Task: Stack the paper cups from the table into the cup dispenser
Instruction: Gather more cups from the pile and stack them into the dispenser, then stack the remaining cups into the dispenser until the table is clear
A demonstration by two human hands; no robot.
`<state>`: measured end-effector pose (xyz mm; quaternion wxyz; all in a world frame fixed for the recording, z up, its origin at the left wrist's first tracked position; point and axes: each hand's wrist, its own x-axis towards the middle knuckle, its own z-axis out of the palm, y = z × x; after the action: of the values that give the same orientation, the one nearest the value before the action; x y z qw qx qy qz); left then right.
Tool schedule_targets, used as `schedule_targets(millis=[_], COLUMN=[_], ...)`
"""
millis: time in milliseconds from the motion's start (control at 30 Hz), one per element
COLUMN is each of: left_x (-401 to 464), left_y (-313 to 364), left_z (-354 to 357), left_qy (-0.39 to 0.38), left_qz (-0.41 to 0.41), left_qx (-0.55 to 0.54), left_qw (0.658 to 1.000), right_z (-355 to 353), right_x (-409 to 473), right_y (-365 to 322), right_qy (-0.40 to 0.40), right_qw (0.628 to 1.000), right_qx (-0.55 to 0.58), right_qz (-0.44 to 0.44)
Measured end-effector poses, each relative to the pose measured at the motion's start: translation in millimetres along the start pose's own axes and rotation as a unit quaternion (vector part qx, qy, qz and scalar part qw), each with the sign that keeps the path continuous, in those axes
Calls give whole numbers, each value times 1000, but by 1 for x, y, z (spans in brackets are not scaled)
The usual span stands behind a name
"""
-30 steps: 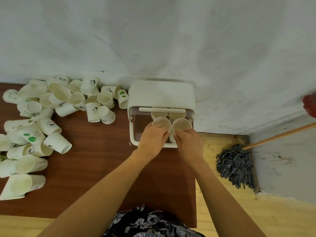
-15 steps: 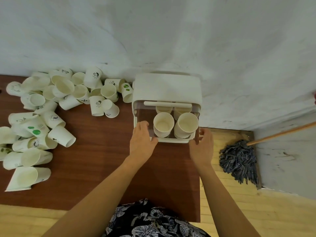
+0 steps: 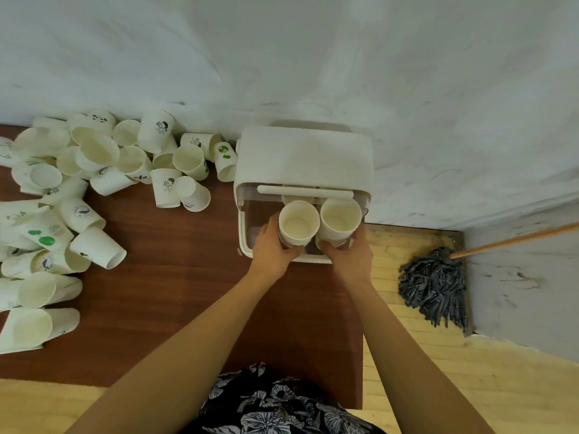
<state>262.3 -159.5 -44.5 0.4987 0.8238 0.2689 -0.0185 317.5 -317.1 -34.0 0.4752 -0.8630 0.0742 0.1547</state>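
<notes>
Head view shows the left hand point(image 3: 272, 248) and right hand point(image 3: 350, 255) each gripping 1 of 2 cup stacks point(image 3: 299, 223) standing in the open dispenser point(image 3: 302, 158); press both down evenly, keeping them upright, while loose cups point(image 3: 97, 245) wait on the table point(image 3: 188, 277)

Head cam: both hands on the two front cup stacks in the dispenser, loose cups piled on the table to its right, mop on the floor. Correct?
One thing is wrong: the loose cups are piled to the left of the dispenser, not its right. The head view shows it. The rest holds: the left hand and right hand grip the two front cup stacks, and the mop lies on the floor.
</notes>
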Motion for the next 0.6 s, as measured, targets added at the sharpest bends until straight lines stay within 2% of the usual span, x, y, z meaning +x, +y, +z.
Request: schedule_targets(millis=[600], left_x=[35], left_y=[4], left_z=[15], left_qy=[69], left_qz=[-20], left_qx=[-44], left_qw=[996], right_z=[15], right_x=[16], right_y=[-3], right_qy=[14], right_qw=[1000], right_qx=[0], right_qz=[15])
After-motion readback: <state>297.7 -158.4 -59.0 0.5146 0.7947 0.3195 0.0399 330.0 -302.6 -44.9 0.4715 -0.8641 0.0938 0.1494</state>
